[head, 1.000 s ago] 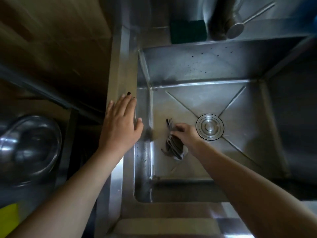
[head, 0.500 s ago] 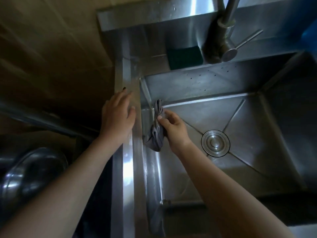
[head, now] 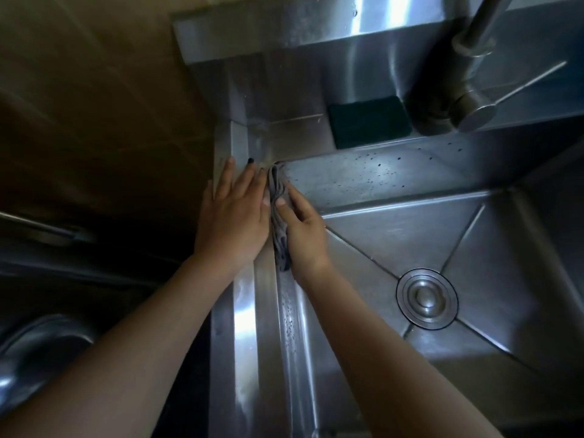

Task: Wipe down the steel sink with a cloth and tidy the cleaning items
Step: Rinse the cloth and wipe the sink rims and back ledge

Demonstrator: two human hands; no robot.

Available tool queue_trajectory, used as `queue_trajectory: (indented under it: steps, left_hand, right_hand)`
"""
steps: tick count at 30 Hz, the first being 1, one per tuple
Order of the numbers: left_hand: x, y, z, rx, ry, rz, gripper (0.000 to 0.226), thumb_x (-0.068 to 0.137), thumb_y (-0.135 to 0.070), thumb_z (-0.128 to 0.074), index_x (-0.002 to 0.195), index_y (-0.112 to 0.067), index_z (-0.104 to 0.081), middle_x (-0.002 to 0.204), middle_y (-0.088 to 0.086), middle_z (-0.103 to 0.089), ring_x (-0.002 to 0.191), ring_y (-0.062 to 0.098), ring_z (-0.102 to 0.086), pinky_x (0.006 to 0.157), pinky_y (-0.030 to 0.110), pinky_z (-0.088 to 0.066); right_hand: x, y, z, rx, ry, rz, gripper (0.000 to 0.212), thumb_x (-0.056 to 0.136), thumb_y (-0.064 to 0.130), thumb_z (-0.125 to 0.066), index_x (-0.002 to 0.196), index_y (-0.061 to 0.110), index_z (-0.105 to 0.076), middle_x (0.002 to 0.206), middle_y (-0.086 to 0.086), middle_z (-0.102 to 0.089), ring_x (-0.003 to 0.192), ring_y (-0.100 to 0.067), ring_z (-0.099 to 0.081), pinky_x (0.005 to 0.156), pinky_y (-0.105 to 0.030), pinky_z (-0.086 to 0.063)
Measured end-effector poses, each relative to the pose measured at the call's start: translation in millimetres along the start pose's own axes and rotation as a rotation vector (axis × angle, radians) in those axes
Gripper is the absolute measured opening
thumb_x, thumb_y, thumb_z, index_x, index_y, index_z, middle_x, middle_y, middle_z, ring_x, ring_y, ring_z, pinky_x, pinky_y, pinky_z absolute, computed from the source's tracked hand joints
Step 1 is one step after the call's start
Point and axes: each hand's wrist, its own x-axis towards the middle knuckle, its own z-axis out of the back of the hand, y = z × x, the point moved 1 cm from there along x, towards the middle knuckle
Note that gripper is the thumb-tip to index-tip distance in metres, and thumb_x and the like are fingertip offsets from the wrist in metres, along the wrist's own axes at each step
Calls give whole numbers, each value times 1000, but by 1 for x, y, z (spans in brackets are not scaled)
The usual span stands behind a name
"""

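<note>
The steel sink fills the right of the head view, with its round drain in the floor. A bunched grey cloth lies against the sink's left inner wall, reaching up to the back left corner. My right hand presses the cloth to that wall with fingers stretched along it and the thumb on top. My left hand rests flat on the left rim, fingers straight, right beside the cloth. A dark green sponge sits on the back ledge.
The tap with its lever stands on the back ledge right of the sponge. Dark specks dot the sink's back wall. A steel bowl sits low at the left. A wooden surface lies left of the sink.
My right hand has carried the cloth from the sink floor up the left wall to the back left corner. My left hand has slid further back along the rim.
</note>
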Motion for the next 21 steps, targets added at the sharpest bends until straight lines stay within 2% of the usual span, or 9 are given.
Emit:
queue_trajectory:
  steps: [4,7,13,17,21]
  left_hand:
    - [0,0,0,26,-6,-18,55,94,-37,-15,147,-22,-15,156,-5,-10,143,17,7,113,43,-6]
    - [-2,0,-1,12,-25,-15,53,95,-35,-15,146,-21,-17,156,-4,-12,143,18,5,113,43,-8]
    - [-3,-3,4,8,-31,-13,59,90,-36,-14,146,-20,-21,155,-2,-16,143,19,1,113,43,-10]
    - [-4,-5,6,-8,-27,-6,59,89,-37,-14,146,-22,-20,155,-4,-14,143,17,3,113,42,-8]
    - [-4,-3,7,-8,-20,-11,59,88,-37,-15,146,-23,-21,155,-5,-13,143,16,4,113,41,-8]
  right_hand:
    - [6,-13,-5,-8,33,37,40,95,21,-48,134,21,-48,142,-1,-46,133,-13,-39,115,-41,-26]
    - [10,-18,-5,-61,64,57,46,88,34,-46,134,27,-48,145,2,-42,135,-10,-36,115,-40,-24]
    - [16,-25,-1,-56,69,89,51,84,32,-49,133,20,-49,142,-2,-46,133,-14,-40,114,-42,-27]
    - [19,-33,3,-71,66,121,43,86,28,-49,129,29,-48,143,-2,-44,134,-13,-37,114,-42,-26]
    - [26,-52,9,-118,15,105,44,90,24,-48,134,18,-48,144,-6,-43,135,-16,-36,114,-45,-26]
